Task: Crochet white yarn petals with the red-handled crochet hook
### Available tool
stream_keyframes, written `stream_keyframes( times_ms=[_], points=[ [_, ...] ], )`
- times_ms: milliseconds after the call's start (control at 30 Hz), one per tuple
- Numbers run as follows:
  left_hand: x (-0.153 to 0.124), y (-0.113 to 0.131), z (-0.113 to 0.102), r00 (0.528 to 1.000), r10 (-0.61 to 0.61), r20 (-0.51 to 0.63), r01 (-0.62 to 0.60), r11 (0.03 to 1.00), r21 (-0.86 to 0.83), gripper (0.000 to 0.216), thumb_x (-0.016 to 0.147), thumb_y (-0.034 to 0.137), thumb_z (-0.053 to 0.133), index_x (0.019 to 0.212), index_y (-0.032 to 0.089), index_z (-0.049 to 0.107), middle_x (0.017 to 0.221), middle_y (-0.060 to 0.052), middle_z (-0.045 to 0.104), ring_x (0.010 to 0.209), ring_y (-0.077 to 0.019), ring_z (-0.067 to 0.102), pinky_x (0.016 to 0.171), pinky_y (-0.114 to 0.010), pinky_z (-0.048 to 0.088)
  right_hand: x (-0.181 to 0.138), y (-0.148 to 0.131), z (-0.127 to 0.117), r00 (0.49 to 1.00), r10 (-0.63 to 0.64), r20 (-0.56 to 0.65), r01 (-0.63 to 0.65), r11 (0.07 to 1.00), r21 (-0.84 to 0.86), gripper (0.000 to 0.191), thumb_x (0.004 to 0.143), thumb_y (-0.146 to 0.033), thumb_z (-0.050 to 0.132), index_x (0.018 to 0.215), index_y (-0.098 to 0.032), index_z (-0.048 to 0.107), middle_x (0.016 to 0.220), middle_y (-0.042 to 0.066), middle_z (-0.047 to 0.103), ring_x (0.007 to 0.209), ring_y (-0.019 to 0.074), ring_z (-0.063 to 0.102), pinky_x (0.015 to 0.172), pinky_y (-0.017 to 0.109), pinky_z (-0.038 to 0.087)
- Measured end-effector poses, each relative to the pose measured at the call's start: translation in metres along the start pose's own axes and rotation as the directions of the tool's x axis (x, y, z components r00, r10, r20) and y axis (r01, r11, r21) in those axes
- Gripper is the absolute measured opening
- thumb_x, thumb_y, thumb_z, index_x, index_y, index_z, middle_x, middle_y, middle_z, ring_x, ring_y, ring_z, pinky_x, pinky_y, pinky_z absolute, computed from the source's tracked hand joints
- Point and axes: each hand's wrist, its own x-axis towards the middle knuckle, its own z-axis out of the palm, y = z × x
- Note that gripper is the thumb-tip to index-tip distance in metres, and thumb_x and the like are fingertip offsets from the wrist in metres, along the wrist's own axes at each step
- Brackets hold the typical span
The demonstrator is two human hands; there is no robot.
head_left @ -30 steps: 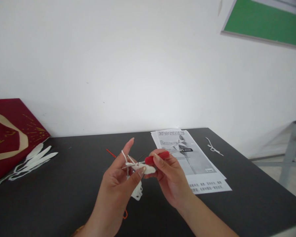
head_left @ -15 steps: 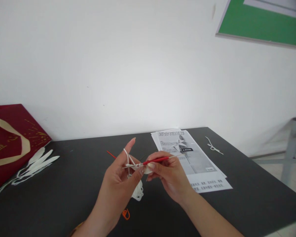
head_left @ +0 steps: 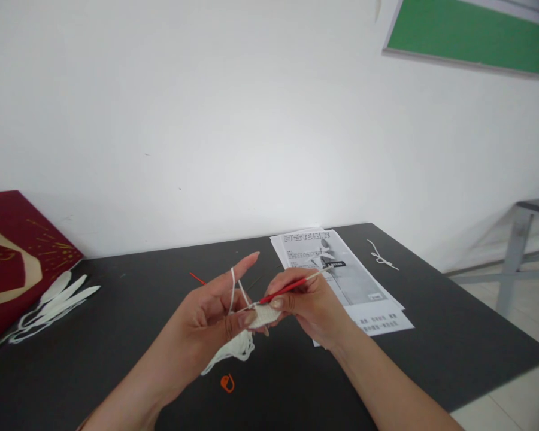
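At the far left of the dark table a red bag leans toward the wall. Beside it lie finished white petals, three or four of them as far as can be told.

The left hand is closed in a pinch on one small white crochet piece, held above the table between thumb and middle finger. Its index finger is raised with a strand of white yarn over it, and loose loops hang below the hand. One orange stitch marker lies on the table beneath, and one thin red needle lies behind the hand.

The right hand grips a single red crochet hook between thumb and fingers, with the tip at the edge of the piece. Judging by this, a stitch is being worked. The next move would call for the strand to be kept taut and for a small, steady turn of the hook, so that the loop does not slip off.

Right of the hands lie printed sheets, at least two, overlapping. Beyond them is one knotted yarn scrap. One green board hangs on the wall at upper right.
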Motion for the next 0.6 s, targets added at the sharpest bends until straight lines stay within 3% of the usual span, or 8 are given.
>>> stream_keyframes(
  times_ms=[167,333,600],
  points=[
    [0.001,-0.004,-0.001,0.999,0.04,-0.024,-0.039,0.998,0.054,0.069,0.079,0.029,0.071,0.142,0.031,0.042,0.077,-0.001,0.063,0.066,-0.0142,0.053,0.059,-0.025,0.039,-0.001,-0.004,0.002,0.998,-0.059,0.005,0.059,0.996,-0.063,0.011,0.064,-0.013,0.082,0.071,-0.017,0.074,0.067,0.001,0.072,0.055,0.0123,0.067,0.052,0.021,0.057],
    [0.001,-0.005,-0.002,0.997,0.071,0.026,-0.073,0.996,0.06,0.064,0.079,0.027,0.071,0.139,0.03,0.048,0.075,0.0,0.06,0.067,-0.0138,0.051,0.061,-0.025,0.04,-0.002,-0.006,0.005,0.999,-0.041,0.019,0.042,0.997,-0.067,0.01,0.063,-0.015,0.082,0.069,-0.017,0.074,0.066,0.001,0.071,0.054,0.0121,0.066,0.051,0.022,0.056],
    [0.001,-0.012,0.008,0.997,0.061,-0.049,-0.071,0.964,-0.257,0.059,0.074,0.017,0.074,0.128,0.036,0.058,0.083,0.0,0.064,0.069,-0.013,0.055,0.061,-0.023,0.041,-0.003,-0.007,0.009,0.996,-0.085,0.007,0.086,0.989,-0.12,0.008,0.069,-0.021,0.08,0.073,-0.019,0.074,0.07,-0.001,0.068,0.066,0.0114,0.062,0.062,0.023,0.05]
  ],
)
